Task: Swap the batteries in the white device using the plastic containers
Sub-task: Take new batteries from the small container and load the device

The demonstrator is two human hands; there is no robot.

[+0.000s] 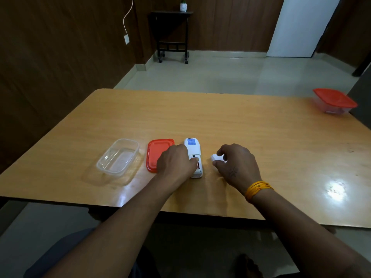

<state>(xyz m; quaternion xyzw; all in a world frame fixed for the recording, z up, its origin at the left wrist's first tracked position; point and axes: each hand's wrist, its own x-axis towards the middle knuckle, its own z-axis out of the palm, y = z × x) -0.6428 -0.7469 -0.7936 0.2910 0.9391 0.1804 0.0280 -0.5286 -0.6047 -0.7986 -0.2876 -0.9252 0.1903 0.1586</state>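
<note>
The white device (pixel 193 149) lies face down near the table's front edge, its battery bay uncovered. My left hand (pixel 175 163) rests against its left side, fingertips at the bay where a battery shows. My right hand (pixel 236 165) sits just right of the device, shut on a small white cover piece (pixel 215 157). An empty clear plastic container (pixel 118 156) stands to the left, its red lid (pixel 155 151) lying flat between it and the device, partly under my left hand.
A second clear container with a red lid (pixel 334 101) on it stands at the table's far right corner (pixel 301 137). A dark side table (pixel 172 33) stands by the back wall.
</note>
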